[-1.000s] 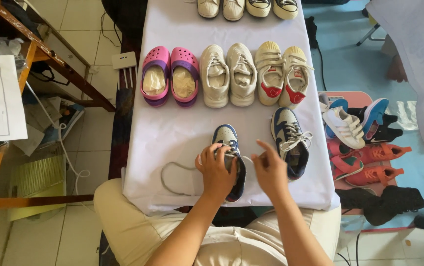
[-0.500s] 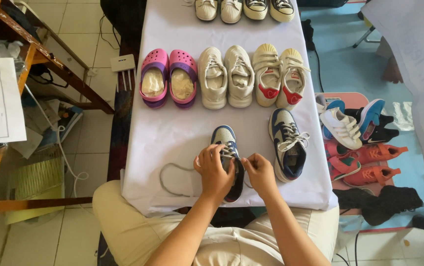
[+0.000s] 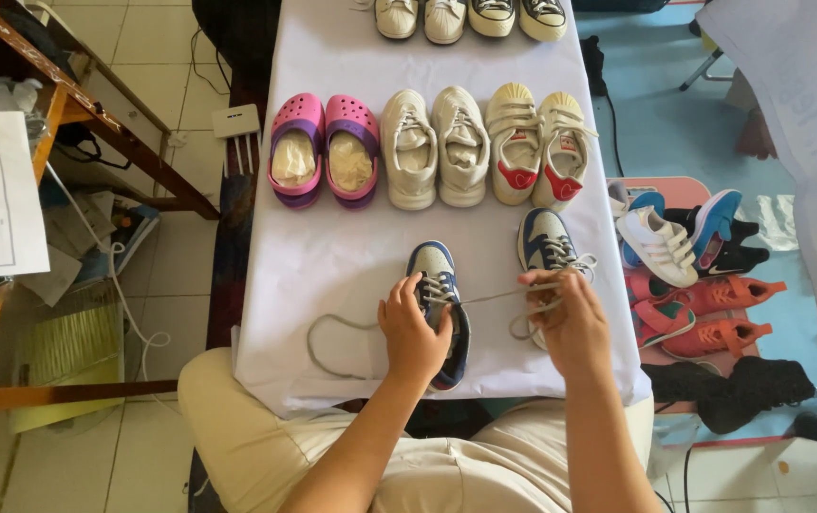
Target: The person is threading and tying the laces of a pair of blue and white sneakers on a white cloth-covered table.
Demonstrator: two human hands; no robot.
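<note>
The left hand (image 3: 415, 334) lies curled over the near blue and grey sneaker (image 3: 440, 309), fingers closed down on its laced middle and pinning it to the desk (image 3: 332, 256); only the toe and part of the heel side of that sneaker show from under the hand. The right hand (image 3: 568, 318) sits just to the right of the sneaker, fingers pinched shut on the grey shoelace (image 3: 494, 295), which runs taut from the sneaker's eyelets across to that hand. The lace's other end trails off the sneaker to the left, in a loose loop on the white cloth near the desk's front edge. Partly under the right hand, just right of the held sneaker and a little farther back, stands its matching second sneaker (image 3: 545, 243), toe pointing away. Beyond the held sneaker runs a row of pairs: pink and purple clogs (image 3: 325, 149) to the back left, white sneakers (image 3: 435, 146) straight behind, and cream shoes with red heels (image 3: 535, 142) to the back right. Farther behind, at the desk's far edge, more shoes (image 3: 470, 17) stand in a line. Well to the right of the sneaker, off the desk, a heap of mixed shoes (image 3: 693, 275) lies on the floor.
</note>
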